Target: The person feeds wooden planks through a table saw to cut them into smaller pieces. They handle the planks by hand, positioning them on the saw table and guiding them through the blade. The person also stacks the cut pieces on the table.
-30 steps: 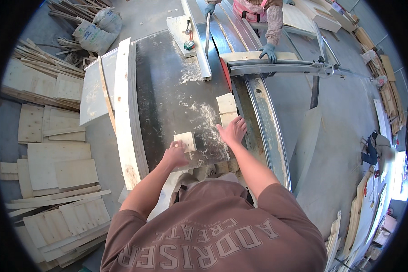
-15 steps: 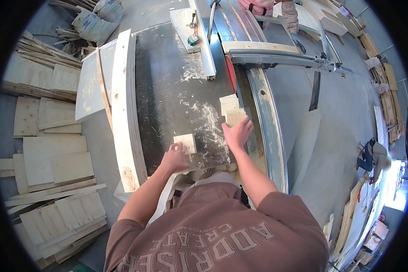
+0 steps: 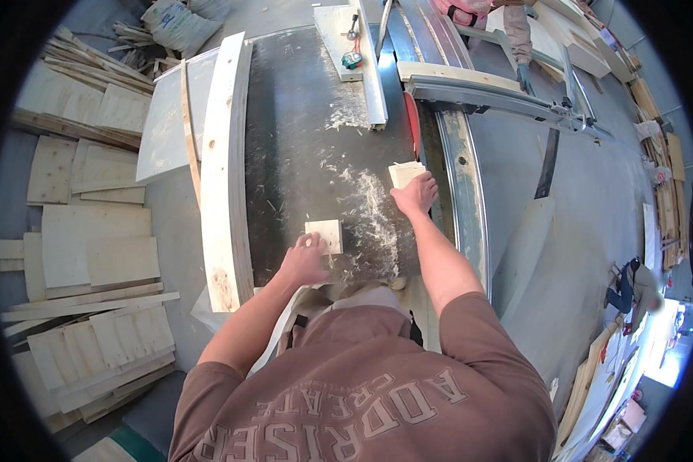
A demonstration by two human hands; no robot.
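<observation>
On the dark saw table (image 3: 292, 146) lies a small square wooden block (image 3: 329, 236), close to its near edge. My left hand (image 3: 306, 258) is at the block's near left side, with curled fingers touching it. Farther off to the right, my right hand (image 3: 416, 194) has its fingers closed round the near end of pale wooden pieces (image 3: 406, 174). These overlap one another, and my fingers partly hide them. Just beyond them stands a red blade guard (image 3: 413, 127) beside the slot.
A long thick board (image 3: 225, 169) lies along the table's left edge. A metal fence (image 3: 373, 85) and a board with a green-and-black tool (image 3: 352, 59) are at the far side. Sawdust (image 3: 369, 196) covers the middle. A sliding rail (image 3: 470, 200) runs right. A co-worker's sleeve (image 3: 518, 35) shows beyond.
My right hand has pushed its wooden piece away from me, so it now overlaps the piece beyond it. My left hand stays by its block. The whole view has shifted slightly.
</observation>
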